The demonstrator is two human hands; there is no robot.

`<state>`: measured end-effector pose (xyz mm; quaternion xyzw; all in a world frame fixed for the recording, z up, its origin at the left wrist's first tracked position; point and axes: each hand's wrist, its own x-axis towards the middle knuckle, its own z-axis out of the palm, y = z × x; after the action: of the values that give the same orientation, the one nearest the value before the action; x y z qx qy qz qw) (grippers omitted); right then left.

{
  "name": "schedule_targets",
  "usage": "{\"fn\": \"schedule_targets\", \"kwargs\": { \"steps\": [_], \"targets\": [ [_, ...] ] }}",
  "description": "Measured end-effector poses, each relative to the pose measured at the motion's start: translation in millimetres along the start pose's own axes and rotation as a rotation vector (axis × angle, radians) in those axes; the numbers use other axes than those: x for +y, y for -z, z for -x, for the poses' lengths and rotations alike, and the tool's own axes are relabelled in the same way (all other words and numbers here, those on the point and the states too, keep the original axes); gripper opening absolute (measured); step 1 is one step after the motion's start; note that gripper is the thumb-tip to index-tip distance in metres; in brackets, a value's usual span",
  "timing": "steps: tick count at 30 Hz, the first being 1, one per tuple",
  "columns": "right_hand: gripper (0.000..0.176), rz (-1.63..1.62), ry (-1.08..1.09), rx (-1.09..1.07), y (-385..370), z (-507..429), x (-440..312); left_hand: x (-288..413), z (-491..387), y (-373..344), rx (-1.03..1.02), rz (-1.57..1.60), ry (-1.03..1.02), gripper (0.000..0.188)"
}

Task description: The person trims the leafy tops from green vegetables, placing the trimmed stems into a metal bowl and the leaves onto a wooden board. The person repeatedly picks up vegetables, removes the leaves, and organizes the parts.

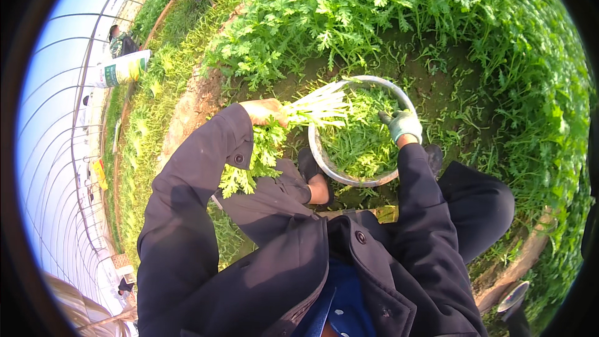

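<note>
My bare left hand [266, 110] is closed round a bunch of leafy greens [259, 157], whose pale stems [318, 106] point right over the rim of a round basin [323, 157]. The leaves of the bunch hang below my wrist. Loose green leaves and stem bits [360, 135] lie in the basin. At the basin's right side is my right hand [403, 124], in a light glove with darker fingertips; a finger points left above the leaves. Whether it holds anything is not plain.
Dense leafy plants [327, 14] grow ahead and to the right. My shoes flank the basin. A dirt ridge [199, 98] runs at left, with a printed white sack [121, 69] beyond it. Farther off, a person [122, 43] sits beneath the greenhouse's curved frame.
</note>
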<state>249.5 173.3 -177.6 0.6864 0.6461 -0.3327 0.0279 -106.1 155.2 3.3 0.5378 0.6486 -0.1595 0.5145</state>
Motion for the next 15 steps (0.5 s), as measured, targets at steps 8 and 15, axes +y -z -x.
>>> {"fn": "schedule_targets", "kwargs": {
  "steps": [8, 15],
  "targets": [
    [0.057, -0.337, 0.338, 0.108, 23.0, 73.1, -101.4, 3.9, -8.6, -13.5, 0.142, 0.132, -0.061, 0.035],
    [0.031, -0.447, 0.637, 0.308, 4.5, 84.7, -124.6, 30.1, 5.9, -27.6, 0.04, 0.195, -0.046, 0.032]
  ]
}}
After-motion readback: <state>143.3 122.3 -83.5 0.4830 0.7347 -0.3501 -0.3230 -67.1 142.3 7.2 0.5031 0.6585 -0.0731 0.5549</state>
